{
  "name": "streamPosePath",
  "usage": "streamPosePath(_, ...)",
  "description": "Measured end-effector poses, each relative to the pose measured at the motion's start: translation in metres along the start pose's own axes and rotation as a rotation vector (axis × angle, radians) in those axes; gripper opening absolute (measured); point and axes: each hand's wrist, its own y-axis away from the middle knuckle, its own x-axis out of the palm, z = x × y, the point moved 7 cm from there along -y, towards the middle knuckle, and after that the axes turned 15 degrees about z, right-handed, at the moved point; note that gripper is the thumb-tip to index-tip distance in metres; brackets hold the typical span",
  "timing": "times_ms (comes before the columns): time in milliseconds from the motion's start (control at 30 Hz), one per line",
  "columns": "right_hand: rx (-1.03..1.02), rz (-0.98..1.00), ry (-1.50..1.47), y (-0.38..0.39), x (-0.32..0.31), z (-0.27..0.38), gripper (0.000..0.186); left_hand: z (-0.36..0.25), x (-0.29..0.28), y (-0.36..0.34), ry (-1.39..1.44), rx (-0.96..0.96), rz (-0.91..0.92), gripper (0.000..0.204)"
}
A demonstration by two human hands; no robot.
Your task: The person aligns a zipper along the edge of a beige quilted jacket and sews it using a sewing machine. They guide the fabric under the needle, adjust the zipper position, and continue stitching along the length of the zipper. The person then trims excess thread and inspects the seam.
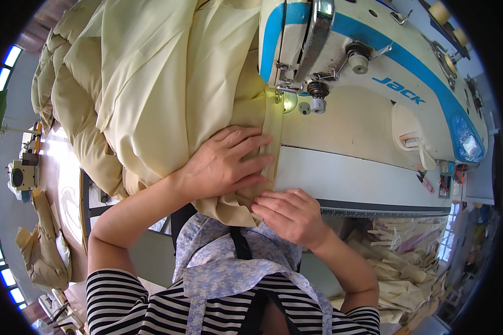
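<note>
Head view, starting with what's hard to read. Can't make out the needle tip or the presser foot contact: small, crowded by machine hardware and washed by yellow light from the lamp [288, 102]. Can't confirm any stitches. Cream fabric [145, 84] cut off by the top of the frame; underside and inner folds hidden. Sewing machine [391, 70] also cropped at the top. Darker beige bulk [67, 111] at far left, bunched against the cream fabric; can't tell if joined to it or separate. Side areas bent and cropped by the black fisheye rim.

Now orientation. Cream fabric on the desk [346, 173], left of the machine arm and reaching the needle area. Long axis of its narrow edge strip [271, 151] running nearly straight away from the body, far end toward the needle, near end toward the apron [212, 279]. Main folds fanning out up and left; near corner drooping over the desk's front edge.

Left hand [226, 162]: open, palm down on the fabric, fingers spread rightward, tips by the strip. Right hand [290, 215]: fingers bent over the near end of the fabric, pointing left, touching it. Can't tell if pinching, with the thumb hidden. Both hands just apart, well short of the needle area.
</note>
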Motion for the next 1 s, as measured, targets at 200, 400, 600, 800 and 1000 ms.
streamPosePath(200, 0.024, 0.015, -0.009, -0.005, -0.003, -0.002, 0.024, 0.005, 0.0, -0.001, 0.019, -0.003, 0.004, 0.038)
streamPosePath(400, 0.089, 0.023, -0.018, -0.016, -0.01, -0.017, 0.027, 0.019, 0.001, -0.009, 0.022, -0.009, -0.008, 0.038)
streamPosePath(600, 0.115, 0.036, -0.042, -0.031, -0.014, -0.039, 0.027, 0.04, 0.001, -0.022, 0.012, -0.018, -0.022, 0.038)
streamPosePath(800, 0.113, 0.012, 0.068, -0.037, -0.012, -0.047, 0.018, 0.057, 0.0, -0.035, -0.043, -0.01, -0.068, 0.035)
streamPosePath(1000, 0.093, -0.005, 0.085, -0.032, -0.008, -0.039, 0.014, 0.048, -0.003, -0.036, -0.136, 0.106, -0.131, 0.024)
